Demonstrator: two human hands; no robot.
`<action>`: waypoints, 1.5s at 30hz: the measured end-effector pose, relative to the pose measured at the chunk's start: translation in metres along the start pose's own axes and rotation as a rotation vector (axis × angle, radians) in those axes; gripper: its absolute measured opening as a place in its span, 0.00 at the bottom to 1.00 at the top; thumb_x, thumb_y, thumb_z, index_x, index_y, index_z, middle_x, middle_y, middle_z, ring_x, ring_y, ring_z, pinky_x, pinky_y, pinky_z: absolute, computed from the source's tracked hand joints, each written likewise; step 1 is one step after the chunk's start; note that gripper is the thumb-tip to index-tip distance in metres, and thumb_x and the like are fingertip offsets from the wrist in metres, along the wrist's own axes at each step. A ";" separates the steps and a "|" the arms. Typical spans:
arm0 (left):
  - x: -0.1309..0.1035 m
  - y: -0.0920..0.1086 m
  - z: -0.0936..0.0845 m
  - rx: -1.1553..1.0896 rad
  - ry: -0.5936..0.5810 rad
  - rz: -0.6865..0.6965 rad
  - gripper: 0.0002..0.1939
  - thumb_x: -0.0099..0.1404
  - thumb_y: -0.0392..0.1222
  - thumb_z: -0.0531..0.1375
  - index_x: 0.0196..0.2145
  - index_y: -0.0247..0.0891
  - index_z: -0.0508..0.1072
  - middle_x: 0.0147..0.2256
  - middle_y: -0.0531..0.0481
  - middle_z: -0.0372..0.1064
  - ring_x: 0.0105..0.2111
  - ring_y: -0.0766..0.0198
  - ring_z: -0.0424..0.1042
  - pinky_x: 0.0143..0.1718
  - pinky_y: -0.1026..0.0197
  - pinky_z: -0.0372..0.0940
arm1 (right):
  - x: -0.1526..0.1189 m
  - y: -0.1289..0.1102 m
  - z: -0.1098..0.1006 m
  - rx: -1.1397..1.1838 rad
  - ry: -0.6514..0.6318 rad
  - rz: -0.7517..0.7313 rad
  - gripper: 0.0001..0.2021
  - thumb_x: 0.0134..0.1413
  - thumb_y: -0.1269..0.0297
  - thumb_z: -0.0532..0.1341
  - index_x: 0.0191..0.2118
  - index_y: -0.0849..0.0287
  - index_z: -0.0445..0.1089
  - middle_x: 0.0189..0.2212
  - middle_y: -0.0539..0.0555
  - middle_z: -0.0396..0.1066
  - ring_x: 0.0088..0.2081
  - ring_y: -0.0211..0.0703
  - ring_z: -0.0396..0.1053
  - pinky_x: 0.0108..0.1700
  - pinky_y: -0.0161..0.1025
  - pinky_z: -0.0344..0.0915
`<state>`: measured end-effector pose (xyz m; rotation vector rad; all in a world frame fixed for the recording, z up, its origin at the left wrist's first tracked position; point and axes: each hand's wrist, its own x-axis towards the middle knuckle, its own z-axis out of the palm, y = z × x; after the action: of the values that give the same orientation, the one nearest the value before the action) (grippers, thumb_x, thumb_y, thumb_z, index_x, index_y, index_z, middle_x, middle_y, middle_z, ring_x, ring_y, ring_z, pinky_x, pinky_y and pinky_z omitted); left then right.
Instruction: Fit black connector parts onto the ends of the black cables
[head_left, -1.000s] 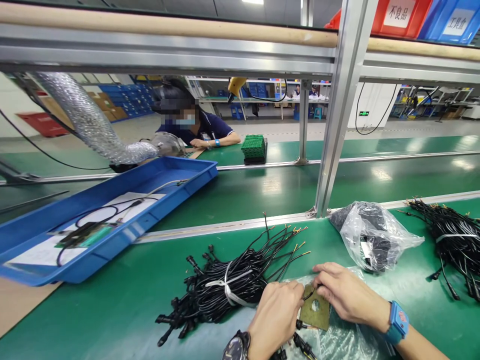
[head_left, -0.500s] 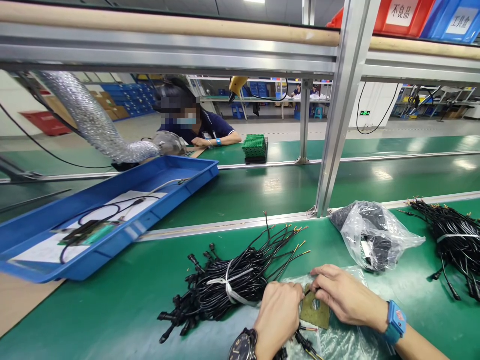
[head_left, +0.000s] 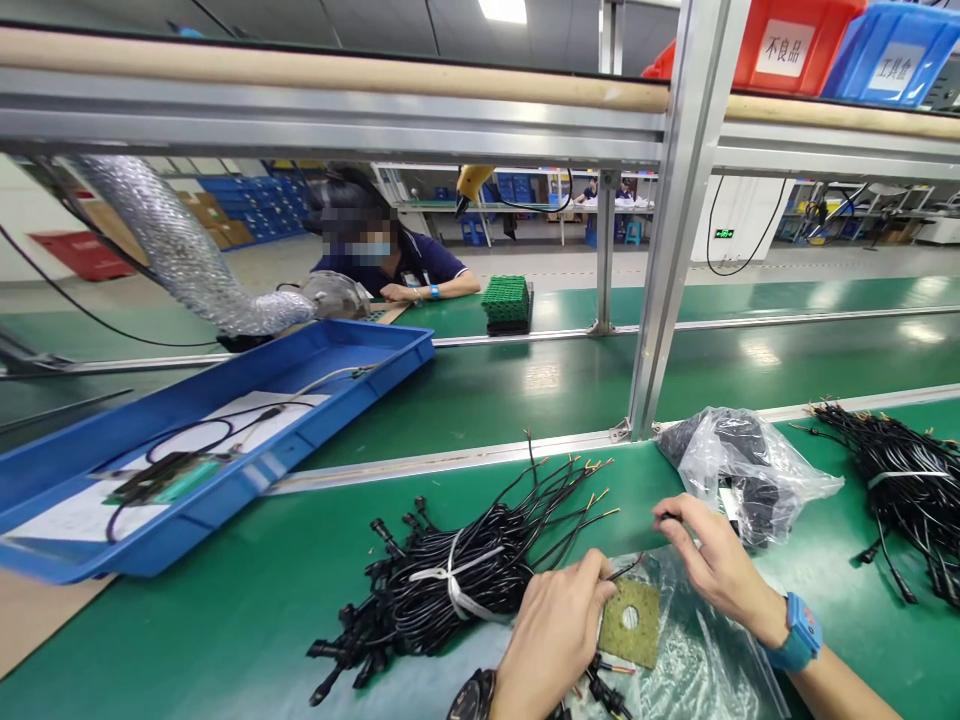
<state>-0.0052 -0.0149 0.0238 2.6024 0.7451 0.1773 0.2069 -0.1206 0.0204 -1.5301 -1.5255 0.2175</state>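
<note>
My left hand [head_left: 559, 625] is closed on a thin black cable whose wire end sticks out to the right. Right of it, my right hand [head_left: 712, 555] pinches a small black piece, raised above the plastic bag. Between and below the hands lies a yellowish square pad [head_left: 630, 622] with a round hole, on a clear plastic bag [head_left: 697, 650]. Short black connectors with wires [head_left: 607, 690] lie at the pad's lower left. A tied bundle of black cables [head_left: 457, 575] rests just left of my left hand.
A blue tray [head_left: 360, 400] holding papers, a green board and cables stands at left. A plastic bag of black parts [head_left: 750, 470] and another cable bundle [head_left: 915, 480] lie at right. A metal post [head_left: 667, 250] rises behind. A person [head_left: 405, 260] leans across the far bench.
My right hand has moved up and away from the pad and my left hand, with a small black piece in its fingers. The pad's hole is now uncovered.
</note>
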 end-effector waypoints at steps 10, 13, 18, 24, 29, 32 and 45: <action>-0.010 0.009 0.007 -0.539 0.149 0.156 0.14 0.70 0.52 0.59 0.47 0.41 0.70 0.33 0.50 0.71 0.32 0.60 0.68 0.34 0.61 0.61 | -0.002 -0.003 0.010 0.494 -0.155 0.272 0.19 0.69 0.47 0.62 0.53 0.58 0.72 0.43 0.56 0.73 0.44 0.48 0.71 0.47 0.42 0.68; -0.018 0.012 0.007 -0.601 0.225 0.160 0.24 0.71 0.65 0.54 0.48 0.42 0.71 0.34 0.48 0.72 0.32 0.60 0.67 0.36 0.60 0.60 | -0.003 -0.006 0.014 0.694 -0.177 0.372 0.22 0.62 0.45 0.68 0.48 0.59 0.71 0.38 0.54 0.73 0.38 0.45 0.71 0.42 0.40 0.69; -0.026 0.018 0.003 -0.662 0.305 0.146 0.26 0.74 0.67 0.47 0.40 0.41 0.68 0.33 0.50 0.67 0.33 0.61 0.64 0.38 0.59 0.58 | -0.006 -0.011 0.019 0.833 -0.221 0.362 0.20 0.63 0.47 0.68 0.45 0.61 0.73 0.32 0.52 0.72 0.31 0.40 0.69 0.37 0.37 0.67; -0.022 0.016 0.009 -0.667 0.359 0.190 0.22 0.78 0.58 0.44 0.36 0.40 0.65 0.32 0.50 0.64 0.31 0.63 0.63 0.36 0.60 0.59 | -0.008 -0.018 0.021 0.854 -0.211 0.322 0.19 0.64 0.47 0.68 0.44 0.61 0.74 0.29 0.50 0.69 0.29 0.38 0.68 0.34 0.35 0.66; -0.016 0.018 0.006 -0.623 0.377 0.234 0.19 0.79 0.50 0.47 0.33 0.40 0.68 0.29 0.51 0.67 0.28 0.65 0.66 0.33 0.62 0.58 | -0.009 -0.023 0.023 0.932 -0.228 0.350 0.21 0.63 0.46 0.68 0.44 0.61 0.71 0.29 0.51 0.71 0.30 0.39 0.70 0.35 0.36 0.68; -0.013 0.021 0.004 -0.620 0.377 0.270 0.18 0.78 0.46 0.48 0.32 0.40 0.69 0.28 0.51 0.69 0.27 0.65 0.67 0.31 0.63 0.58 | -0.011 -0.024 0.024 0.932 -0.229 0.351 0.21 0.64 0.46 0.67 0.44 0.62 0.70 0.29 0.52 0.72 0.29 0.40 0.70 0.35 0.36 0.67; -0.010 0.018 0.007 -0.569 0.400 0.280 0.14 0.76 0.39 0.51 0.33 0.40 0.72 0.28 0.51 0.71 0.28 0.66 0.69 0.31 0.64 0.60 | -0.009 -0.028 0.022 0.961 -0.216 0.370 0.22 0.63 0.44 0.68 0.43 0.62 0.69 0.29 0.53 0.73 0.29 0.40 0.71 0.35 0.36 0.68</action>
<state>-0.0036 -0.0368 0.0249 2.1205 0.3678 0.8775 0.1705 -0.1234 0.0230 -0.9832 -1.0043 1.1732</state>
